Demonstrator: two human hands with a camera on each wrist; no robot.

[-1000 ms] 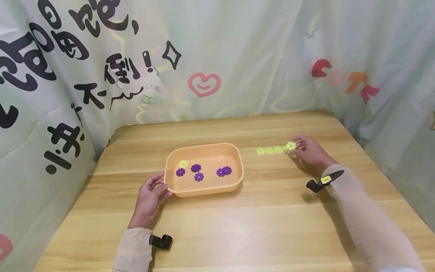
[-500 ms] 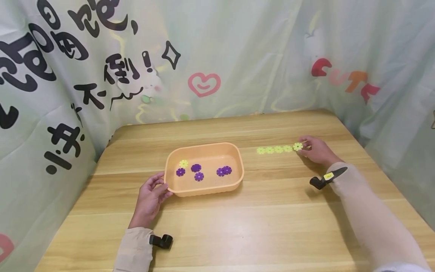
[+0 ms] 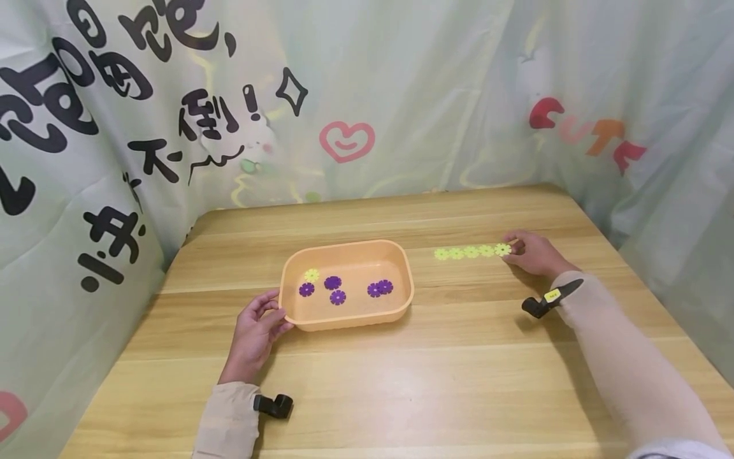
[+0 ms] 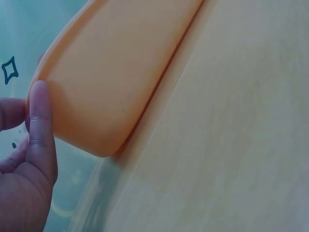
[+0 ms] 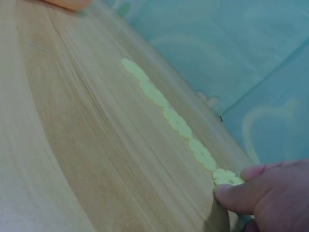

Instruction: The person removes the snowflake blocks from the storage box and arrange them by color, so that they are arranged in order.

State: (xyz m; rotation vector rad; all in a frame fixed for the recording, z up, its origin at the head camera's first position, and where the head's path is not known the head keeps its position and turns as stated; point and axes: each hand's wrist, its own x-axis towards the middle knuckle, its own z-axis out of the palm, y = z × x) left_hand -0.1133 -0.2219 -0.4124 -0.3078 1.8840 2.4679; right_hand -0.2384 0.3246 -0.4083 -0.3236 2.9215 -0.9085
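Observation:
My left hand (image 3: 256,328) grips the near left corner of an orange plastic tray (image 3: 344,320), thumb on the near side in the left wrist view. Inside the tray lie several purple snowflake discs (image 3: 338,298) and a single yellow one (image 3: 311,275). To the tray's right, a straight row of yellow snowflake discs (image 3: 471,252) lies on the table. At its right end my right hand (image 3: 534,253) pinches a yellow snowflake disc (image 5: 226,177) between thumb and fingers, its edge right at the neighbouring disc.
The wooden table (image 3: 401,389) reaches back to a printed curtain (image 3: 424,115) with black lettering, a pink heart and coloured letters. Black wrist cameras (image 3: 274,406) sit on both sleeves.
My right hand has moved right with the yellow snowflake disc and lowered it to the row's right end. My left hand keeps its grip on the tray.

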